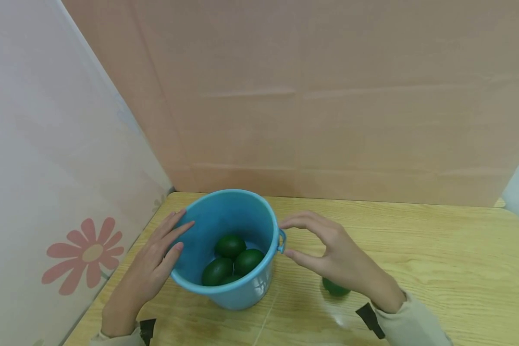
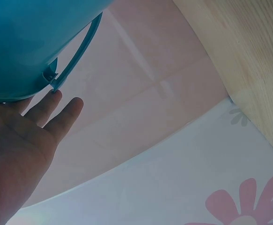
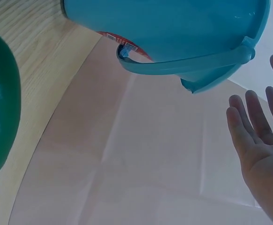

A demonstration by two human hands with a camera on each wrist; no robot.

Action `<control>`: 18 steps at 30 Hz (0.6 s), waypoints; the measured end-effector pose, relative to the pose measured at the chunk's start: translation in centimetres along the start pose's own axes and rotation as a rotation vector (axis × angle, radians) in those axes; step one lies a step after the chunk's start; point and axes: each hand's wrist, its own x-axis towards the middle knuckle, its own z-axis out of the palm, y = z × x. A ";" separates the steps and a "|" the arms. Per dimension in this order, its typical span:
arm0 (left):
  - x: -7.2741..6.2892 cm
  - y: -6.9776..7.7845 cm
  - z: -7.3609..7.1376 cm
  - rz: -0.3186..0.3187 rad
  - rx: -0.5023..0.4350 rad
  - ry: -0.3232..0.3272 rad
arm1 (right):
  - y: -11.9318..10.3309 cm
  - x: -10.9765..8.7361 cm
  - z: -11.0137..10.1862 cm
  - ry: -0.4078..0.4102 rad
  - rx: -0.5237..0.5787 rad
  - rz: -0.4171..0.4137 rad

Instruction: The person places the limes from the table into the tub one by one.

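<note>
A blue bucket [image 1: 227, 204] stands on the table, with several smooth, dark green oval fruits [image 1: 230, 246] at its bottom. At the bucket's left rim is my left hand [image 1: 149, 264], fingers extended and spread; in the left wrist view its fingertips [image 2: 76, 104] lie close to the handle's joint. My right hand [image 1: 333, 250] is beside the right rim, thumb and fingers apart around the handle joint [image 1: 282, 240] without gripping it. The handle [image 3: 188, 65] hangs down along the bucket's far side. Another green fruit [image 1: 335, 288] lies on the table, partly hidden under the right hand.
The wood-grain table [image 1: 415, 259] extends to the right. A pinkish-brown sheet [image 1: 328, 120] rises behind it. To the left stands a pale wall covering [image 1: 69, 144] with a pink flower print [image 1: 86, 254].
</note>
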 end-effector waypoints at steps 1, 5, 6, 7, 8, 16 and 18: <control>0.0 0.0 0.0 0.004 -0.002 0.001 | 0.0 -0.1 0.0 0.000 -0.004 0.002; 0.0 0.1 0.0 0.011 -0.010 0.004 | 0.2 -0.5 -0.2 0.001 -0.015 0.013; 0.0 0.1 0.0 0.010 -0.011 0.004 | 0.3 -0.6 -0.3 0.001 -0.020 0.018; 0.0 0.0 0.0 0.008 -0.011 0.003 | 0.4 -0.7 -0.3 0.001 -0.026 0.025; 0.0 0.0 0.0 0.004 -0.011 0.001 | 0.4 -0.8 -0.3 0.001 -0.030 0.029; 0.0 -0.3 0.1 -0.010 -0.006 -0.009 | 1.1 -1.7 -0.5 -0.007 -0.057 0.027; 0.0 -0.3 0.1 -0.008 -0.006 -0.007 | 1.2 -1.9 -0.5 -0.008 -0.058 0.021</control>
